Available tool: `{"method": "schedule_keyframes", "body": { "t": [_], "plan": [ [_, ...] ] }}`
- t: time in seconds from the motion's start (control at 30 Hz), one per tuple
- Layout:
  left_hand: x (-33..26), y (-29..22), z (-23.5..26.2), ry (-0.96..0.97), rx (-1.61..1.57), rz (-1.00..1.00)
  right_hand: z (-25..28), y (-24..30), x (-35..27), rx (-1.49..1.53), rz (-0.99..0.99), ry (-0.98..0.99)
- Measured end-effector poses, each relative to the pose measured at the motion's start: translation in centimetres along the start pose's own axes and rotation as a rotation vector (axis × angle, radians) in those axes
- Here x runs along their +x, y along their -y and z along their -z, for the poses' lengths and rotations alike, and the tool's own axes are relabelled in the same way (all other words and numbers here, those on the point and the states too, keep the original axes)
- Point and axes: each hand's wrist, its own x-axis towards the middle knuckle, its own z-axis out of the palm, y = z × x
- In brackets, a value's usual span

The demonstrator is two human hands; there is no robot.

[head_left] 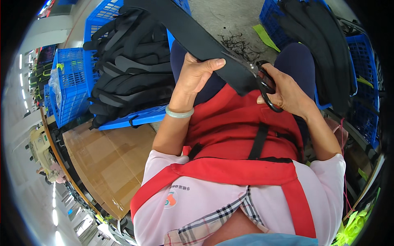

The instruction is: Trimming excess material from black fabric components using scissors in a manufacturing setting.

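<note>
A long, wide black fabric strap (pixel 193 41) runs from the top of the view down over my lap. My left hand (pixel 196 74) pinches its near edge, thumb on top. Black-handled scissors (pixel 269 88) are in my right hand (pixel 287 90), with fingers and thumb in the loops. The metal blades point left and lie at the strap, close to its lower end. How far apart the blades are, I cannot tell. The strap's end hangs over the red apron (pixel 230 123) on my lap.
To the left, a blue crate (pixel 139 117) holds many black straps, with a second blue crate (pixel 72 88) beyond. More dark straps (pixel 316 45) fill a crate at right. Black scraps (pixel 242 47) litter the floor ahead. A cardboard box (pixel 115 160) sits by my left elbow.
</note>
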Motion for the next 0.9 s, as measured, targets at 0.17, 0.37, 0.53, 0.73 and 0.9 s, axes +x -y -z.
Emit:
{"method": "schedule_keyframes", "body": {
  "t": [0.17, 0.37, 0.53, 0.73, 0.9],
  "plan": [
    [0.1, 0.4, 0.4, 0.038, -0.056, -0.011, -0.4, 0.6, 0.4, -0.083, 0.054, -0.014],
    [-0.1, 0.2, 0.4, 0.040, -0.079, -0.006, -0.9, 0.4, 0.8, -0.063, 0.007, -0.018],
    [-0.1, 0.3, 0.3, 0.044, -0.102, -0.034, -1.3, 0.0, 0.9, -0.076, -0.030, -0.068],
    [0.0, 0.4, 0.7, 0.110, -0.093, -0.017, -1.3, 1.0, 1.0, -0.094, 0.002, -0.134],
    [-0.3, 0.1, 0.4, 0.090, -0.093, -0.038, -1.7, 1.6, 1.3, -0.098, 0.013, -0.157]
  ]
}}
